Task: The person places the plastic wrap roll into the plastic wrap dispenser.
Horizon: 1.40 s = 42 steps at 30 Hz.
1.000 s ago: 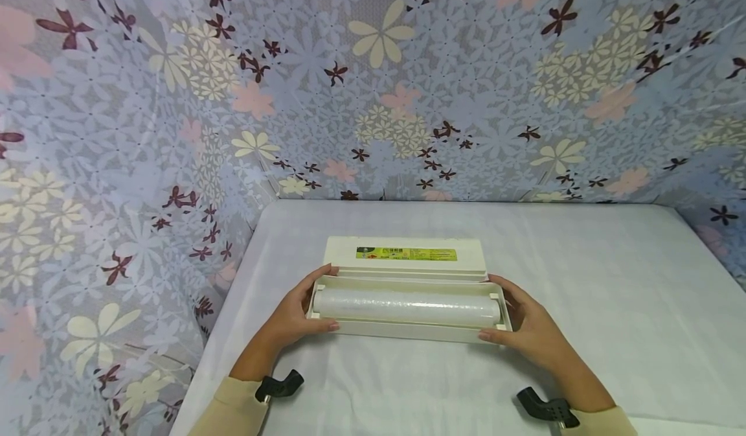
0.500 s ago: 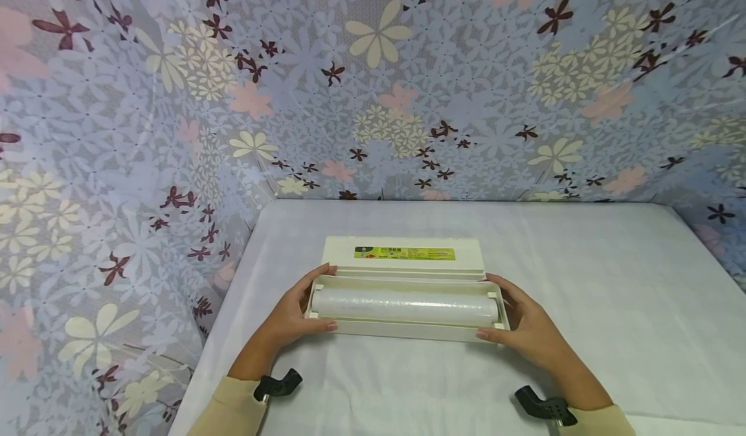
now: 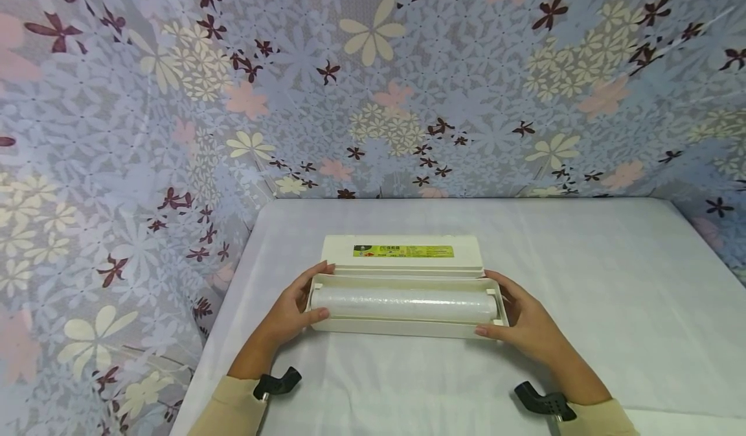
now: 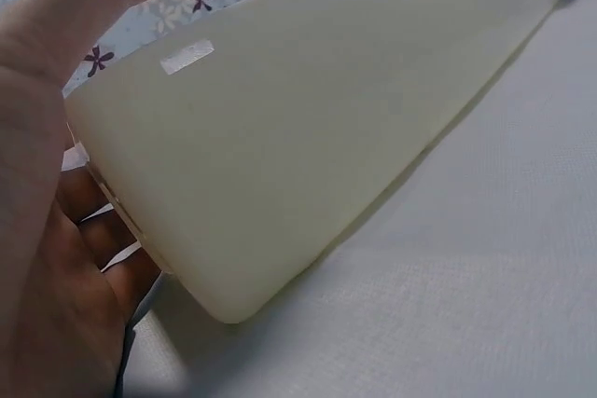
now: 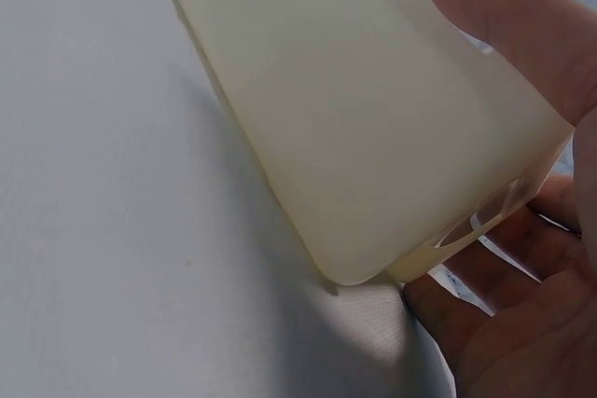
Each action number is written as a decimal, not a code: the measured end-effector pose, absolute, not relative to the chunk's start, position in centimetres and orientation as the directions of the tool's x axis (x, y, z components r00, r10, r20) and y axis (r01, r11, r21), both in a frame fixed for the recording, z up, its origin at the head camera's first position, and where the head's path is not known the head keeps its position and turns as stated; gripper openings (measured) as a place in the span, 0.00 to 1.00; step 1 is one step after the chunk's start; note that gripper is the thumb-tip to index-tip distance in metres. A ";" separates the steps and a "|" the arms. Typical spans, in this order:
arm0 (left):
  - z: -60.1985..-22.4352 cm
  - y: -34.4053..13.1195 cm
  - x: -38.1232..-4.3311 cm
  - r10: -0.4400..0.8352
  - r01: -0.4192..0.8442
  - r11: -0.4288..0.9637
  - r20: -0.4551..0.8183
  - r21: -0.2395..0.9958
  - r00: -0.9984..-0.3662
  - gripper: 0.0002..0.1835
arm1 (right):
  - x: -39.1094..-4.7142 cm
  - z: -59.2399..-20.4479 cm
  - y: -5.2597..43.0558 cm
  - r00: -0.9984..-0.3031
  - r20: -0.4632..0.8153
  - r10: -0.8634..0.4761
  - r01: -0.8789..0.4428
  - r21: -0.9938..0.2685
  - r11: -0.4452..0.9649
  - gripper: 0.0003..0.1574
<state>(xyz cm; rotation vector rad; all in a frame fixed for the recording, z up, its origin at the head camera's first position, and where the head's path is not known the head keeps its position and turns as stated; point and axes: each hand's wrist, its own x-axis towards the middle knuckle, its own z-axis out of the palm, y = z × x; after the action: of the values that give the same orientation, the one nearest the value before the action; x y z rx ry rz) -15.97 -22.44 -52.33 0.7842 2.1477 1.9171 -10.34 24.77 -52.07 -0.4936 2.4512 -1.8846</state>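
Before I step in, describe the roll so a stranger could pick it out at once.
Find the white cloth below the flowered backdrop, then the open box gripped at its two ends by the left hand and the right hand. The roll lies lengthwise inside that box; it is rounded and glossy, unlike the flat lid behind with its yellow-green label.

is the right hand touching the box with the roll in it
Touching. The head view shows the right hand gripping the box at one end, thumb against its front wall.

A green label [image 3: 373, 251] on the white lid [image 3: 402, 262] bears Chinese characters [image 3: 393, 247] (too small to read)
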 end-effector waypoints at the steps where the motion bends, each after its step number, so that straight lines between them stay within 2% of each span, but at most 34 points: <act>1: -52.3 -22.4 -16.0 0.476 0.274 0.039 0.223 0.961 -0.851 0.46 | -10.3 -52.1 24.8 -0.950 0.183 -0.252 -0.241 -0.944 0.226 0.64; 9: -52.3 -22.4 -16.3 0.459 0.289 0.057 0.232 0.956 -0.858 0.43 | -10.0 -52.3 24.9 -0.956 0.171 -0.239 -0.229 -0.942 0.245 0.64; 16: -52.4 -23.4 -17.0 0.457 0.284 -0.112 0.303 0.952 -0.836 0.39 | -10.0 -52.2 24.9 -0.956 0.174 -0.235 -0.231 -0.942 0.242 0.64; 19: -52.4 -23.6 -17.3 0.443 0.280 -0.131 0.309 0.951 -0.842 0.37 | -10.0 -52.2 24.8 -0.956 0.174 -0.236 -0.230 -0.943 0.241 0.64; 27: -51.8 -23.7 -18.3 0.340 0.290 -0.006 0.275 0.957 -0.899 0.29 | -10.1 -52.1 24.9 -0.959 0.169 -0.226 -0.224 -0.944 0.243 0.65; 31: -51.8 -24.1 -19.0 0.299 0.289 -0.001 0.276 0.957 -0.914 0.27 | -10.1 -52.1 24.9 -0.962 0.163 -0.220 -0.219 -0.940 0.262 0.65; 37: -52.0 -24.6 -20.9 0.254 0.243 0.033 0.227 0.969 -0.940 0.30 | -10.0 -52.0 24.8 -0.961 0.157 -0.226 -0.213 -0.945 0.249 0.65; 42: -51.7 -25.1 -22.3 0.269 0.219 0.053 0.197 0.974 -0.943 0.32 | -10.1 -51.9 24.7 -0.962 0.148 -0.231 -0.205 -0.947 0.248 0.64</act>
<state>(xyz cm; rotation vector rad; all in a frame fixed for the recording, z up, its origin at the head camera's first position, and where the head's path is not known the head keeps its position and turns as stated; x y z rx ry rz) -22.25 -25.08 -51.69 0.5222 2.2513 2.0717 -10.09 24.67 -51.89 -0.4301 2.4649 -1.8642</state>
